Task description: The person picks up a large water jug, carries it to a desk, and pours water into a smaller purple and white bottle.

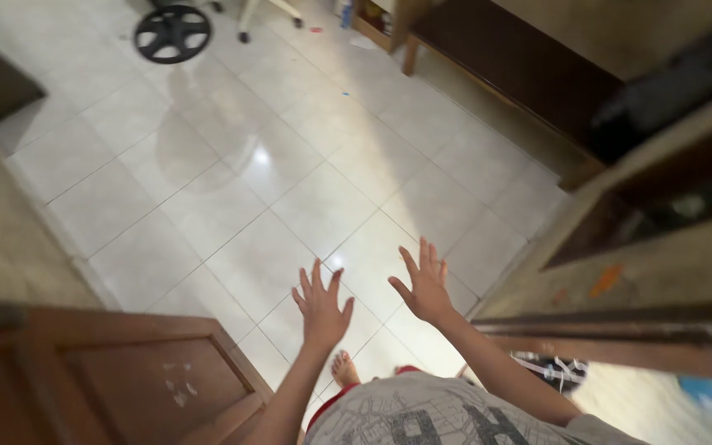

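My left hand [321,303] and my right hand [424,284] are both held out in front of me over the white tiled floor [290,165], fingers spread, palms down. Neither hand holds or touches anything. The two hands are a short way apart, side by side. Below them I see my bare foot [344,368] on the tiles and my grey patterned shirt [447,416].
A brown wooden door [125,371] stands at lower left. A wooden frame [620,330] runs along the right. A dark wooden bench or table [504,66] stands at the back right. A black round wheel-like object [172,33] lies on the floor at the top.
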